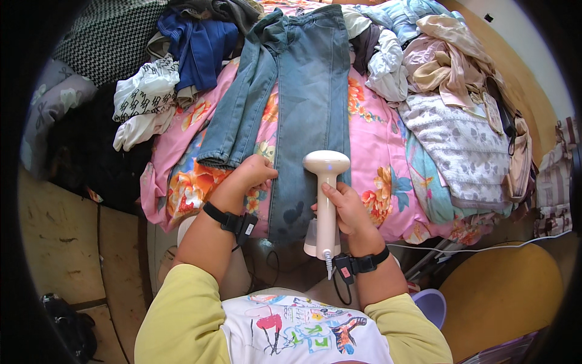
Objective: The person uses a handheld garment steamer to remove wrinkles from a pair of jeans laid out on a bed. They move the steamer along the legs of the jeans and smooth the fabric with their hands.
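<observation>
A pair of blue jeans [310, 91] lies spread out with its waist at the far end and its legs toward me. My right hand [345, 206] is wrapped round the handle of a white handheld garment steamer [327, 161], whose rounded head is over the right leg of the jeans. A blue light glows on the head, and a clear tank hangs beside the handle. Dark wet-looking spots mark the jeans near the hem below it. With fingers curled closed, my left hand [259, 172] grips the inner edge of that leg, close to the other leg's hem.
Pink floral bedding [388, 182] lies under the jeans. Heaped clothes flank it, with a blue garment [203, 48] on the left and a patterned grey-white cloth [458, 142] on the right. A white cord [485, 247] runs past a yellow round seat [503, 297] and a purple basin [431, 306].
</observation>
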### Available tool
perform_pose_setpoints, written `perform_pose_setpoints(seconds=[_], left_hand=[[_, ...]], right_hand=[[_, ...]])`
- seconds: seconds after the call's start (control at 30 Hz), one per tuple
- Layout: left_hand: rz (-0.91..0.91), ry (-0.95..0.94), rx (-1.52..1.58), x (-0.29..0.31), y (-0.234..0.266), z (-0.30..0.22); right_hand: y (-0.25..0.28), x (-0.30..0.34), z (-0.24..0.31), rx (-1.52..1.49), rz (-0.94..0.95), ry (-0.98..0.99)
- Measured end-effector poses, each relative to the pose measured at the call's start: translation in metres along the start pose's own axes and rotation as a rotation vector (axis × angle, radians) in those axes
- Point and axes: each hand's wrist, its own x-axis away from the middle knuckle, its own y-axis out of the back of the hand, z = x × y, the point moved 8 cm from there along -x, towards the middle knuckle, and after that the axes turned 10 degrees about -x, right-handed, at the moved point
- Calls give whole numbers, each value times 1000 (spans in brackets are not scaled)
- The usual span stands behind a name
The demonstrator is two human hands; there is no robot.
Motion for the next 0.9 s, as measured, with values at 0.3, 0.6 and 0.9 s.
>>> perform_pose_setpoints(seconds=[0.3,0.6,0.9], left_hand=[[-20,-46,-23,-5,-1,-1],[-60,-48,-29,-4,0,-2],[-50,-72,-27,-1,1,-5]], right_hand=[[25,25,-3,18,-4,20],[19,17,4,6,-10,18],[15,-28,20,-67,-16,67]])
